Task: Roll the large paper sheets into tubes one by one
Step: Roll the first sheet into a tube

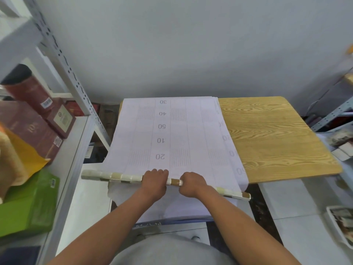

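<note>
A stack of large white paper sheets (pixel 177 131), printed with numbers and faint lines, lies on a wooden table (pixel 271 134); its near end hangs over the front edge. A narrow rolled tube (pixel 118 177) patterned in cream and tan blocks lies crosswise on the sheets' near part, jutting out past both sides. My left hand (pixel 154 181) grips the tube near its middle with fingers curled over it. Just to the right, my right hand (pixel 193 183) grips it the same way. A short tan stretch of tube shows between the two hands.
A metal shelf unit (pixel 76 88) stands at the left with dark red boxes (pixel 32 127), a red cylinder (pixel 28 88), a yellow bag and a green box (pixel 30 203). More shelving and small packets (pixel 342 142) sit at the right. A grey wall stands behind the table.
</note>
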